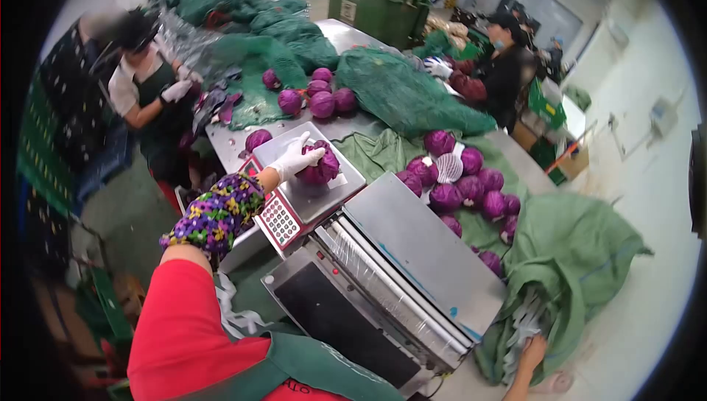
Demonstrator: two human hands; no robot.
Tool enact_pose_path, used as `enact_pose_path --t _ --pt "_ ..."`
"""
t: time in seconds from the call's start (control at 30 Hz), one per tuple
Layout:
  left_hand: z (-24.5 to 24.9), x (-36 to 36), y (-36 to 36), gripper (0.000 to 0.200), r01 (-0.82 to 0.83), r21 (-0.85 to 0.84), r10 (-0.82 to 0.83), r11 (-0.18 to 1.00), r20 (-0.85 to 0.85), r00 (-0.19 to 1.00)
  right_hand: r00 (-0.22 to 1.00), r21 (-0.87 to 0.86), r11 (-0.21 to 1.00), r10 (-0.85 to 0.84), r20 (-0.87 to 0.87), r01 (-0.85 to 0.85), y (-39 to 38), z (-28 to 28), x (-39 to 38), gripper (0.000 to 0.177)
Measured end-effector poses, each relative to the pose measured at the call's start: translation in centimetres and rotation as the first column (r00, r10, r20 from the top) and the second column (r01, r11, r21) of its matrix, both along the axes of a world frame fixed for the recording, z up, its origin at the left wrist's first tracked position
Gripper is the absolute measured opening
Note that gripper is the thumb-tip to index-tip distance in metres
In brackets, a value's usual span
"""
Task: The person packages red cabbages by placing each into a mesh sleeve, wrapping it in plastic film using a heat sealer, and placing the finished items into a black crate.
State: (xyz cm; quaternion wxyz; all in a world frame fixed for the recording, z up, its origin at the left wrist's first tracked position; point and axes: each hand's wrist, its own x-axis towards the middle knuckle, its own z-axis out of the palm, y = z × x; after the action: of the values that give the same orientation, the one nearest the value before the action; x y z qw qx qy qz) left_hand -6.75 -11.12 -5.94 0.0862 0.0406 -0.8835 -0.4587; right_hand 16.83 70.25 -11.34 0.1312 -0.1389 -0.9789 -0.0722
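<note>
My left hand (294, 159), in a white glove below a flowered sleeve, grips a red cabbage (322, 169) on the steel pan of a scale (345, 189). The scale's white keypad (280, 222) faces me. At the lower right, my bare right hand (532, 352) is at the mouth of a green woven sack (589, 254). Its fingers curl against whitish netting strips (524, 320), partly hidden by them. Between my hands stands a wrapping machine (368, 283) with a roll of clear film and a flat steel plate.
Several loose cabbages (471, 189) lie right of the machine, one in a white foam net (449, 168). More cabbages (322, 104) sit beyond the scale. Green mesh sacks (412, 95) cover the back of the table. One co-worker (151, 99) stands left, another (501, 69) right.
</note>
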Motion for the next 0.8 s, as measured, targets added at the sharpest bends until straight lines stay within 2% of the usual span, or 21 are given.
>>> enact_pose_path --t 0.03,0.07,0.1,0.13,0.17,0.2,0.23,0.27,0.3,0.33,0.37,0.4,0.43,0.47,0.5,0.57,0.6,0.67,0.7,0.77,0.8 --pt "-1.3 0.0 0.7 0.073 -0.203 -0.002 0.203 0.979 -0.022 0.979 0.999 0.036 0.999 0.028 -0.015 -0.028 0.1 1.8 -1.1 0.037" --pt "-2.1 0.1 1.0 0.066 -0.388 -0.006 0.388 0.921 -0.042 0.921 0.982 0.005 0.998 0.069 -0.174 -0.069 -1.4 3.0 -1.2 0.034" --pt "-2.7 0.7 1.2 0.066 -0.401 0.02 0.402 0.916 -0.044 0.915 0.941 -0.023 0.993 0.103 -0.323 -0.116 -2.8 4.2 -1.0 0.03" --pt "-3.1 1.4 1.3 0.059 -0.458 0.01 0.439 0.889 -0.305 0.845 0.968 -0.274 0.959 0.007 -0.25 -0.078 -3.9 6.1 -1.1 0.031" --pt "-3.2 2.1 1.3 0.054 -0.517 0.009 0.437 0.856 -0.545 0.715 0.965 -0.262 0.961 0.021 -0.261 -0.092 -4.8 7.7 -1.3 0.031" --pt "4.0 7.5 4.4 0.035 -0.326 0.113 0.343 0.939 -0.406 0.847 0.937 -0.173 0.979 0.041 -0.348 -0.108 -5.7 9.0 -1.5 0.028" --pt "3.7 8.6 5.2 0.025 -0.19 0.286 0.287 0.939 -0.349 0.892 0.901 -0.085 0.99 0.068 -0.429 -0.115 -7.0 10.6 -1.6 0.026" --pt "2.4 10.5 6.5 0.021 -0.197 0.172 0.256 0.965 -0.474 0.843 0.832 -0.008 0.988 0.126 -0.541 -0.155 -9.7 13.4 -1.4 0.022" --pt "4.2 13.5 8.9 0.018 -0.003 0.343 0.155 0.939 -0.417 0.896 0.827 -0.003 0.986 0.137 -0.546 -0.165 -13.3 15.8 -1.2 0.022" --pt "6.4 16.7 11.0 0.017 0.106 0.331 0.031 0.938 -0.385 0.923 0.816 -0.113 0.955 0.169 -0.552 -0.275 -17.6 18.0 -0.8 0.02" --pt "7.3 18.8 13.3 0.022 0.187 0.262 -0.033 0.947 -0.499 0.866 0.808 -0.227 0.899 0.196 -0.555 -0.374 -21.9 19.2 -0.3 0.018" --pt "8.8 21.0 15.0 0.041 0.34 0.359 -0.207 0.87 -0.359 0.91 0.84 -0.275 0.834 0.344 -0.419 -0.479 -26.2 19.7 0.2 0.018" --pt "9.5 22.1 17.2 0.06 0.466 0.384 -0.279 0.797 -0.45 0.849 0.826 -0.338 0.755 0.489 -0.28 -0.561 -30.4 20.0 0.7 0.019" --pt "9.4 22.6 19.5 0.071 0.538 0.464 -0.304 0.704 -0.487 0.819 0.75 -0.436 0.615 0.594 -0.291 -0.657 -34.8 19.7 1.1 0.012" --pt "10.1 24.0 21.1 0.062 0.532 0.562 -0.319 0.633 -0.437 0.841 0.737 -0.577 0.526 0.642 -0.213 -0.625 -38.1 19.5 1.6 0.014" --pt "7.2 24.4 22.9 0.043 0.511 0.634 -0.491 0.58 -0.229 0.841 0.802 -0.795 0.37 0.552 -0.227 -0.48 -40.8 15.7 1.0 0.011" --pt "6.1 24.6 23.1 0.034 0.403 0.746 -0.416 0.53 -0.185 0.89 0.797 -0.786 0.387 0.567 -0.209 -0.482 -41.8 15.6 0.9 0.011" --pt "5.2 25.2 22.4 0.028 0.232 0.849 -0.31 0.475 -0.086 0.947 0.909 -0.985 -0.128 0.385 -0.16 -0.119 -43.7 15.3 0.7 0.011" --pt "4.6 25.3 21.9 0.026 0.271 0.762 -0.238 0.588 -0.157 0.958 0.907 -0.986 -0.126 0.393 -0.151 -0.11 -44.1 15.0 0.6 0.011" --pt "6.0 25.2 20.2 0.021 0.2 0.916 -0.223 0.349 -0.126 0.967 0.902 -0.861 -0.5 0.409 -0.139 0.094 -44.8 13.7 -0.1 0.018" --pt "5.8 24.9 19.8 0.021 0.196 0.917 -0.22 0.348 -0.124 0.968 0.854 -0.94 -0.332 0.464 -0.233 -0.076 -43.8 10.5 -1.0 0.03"
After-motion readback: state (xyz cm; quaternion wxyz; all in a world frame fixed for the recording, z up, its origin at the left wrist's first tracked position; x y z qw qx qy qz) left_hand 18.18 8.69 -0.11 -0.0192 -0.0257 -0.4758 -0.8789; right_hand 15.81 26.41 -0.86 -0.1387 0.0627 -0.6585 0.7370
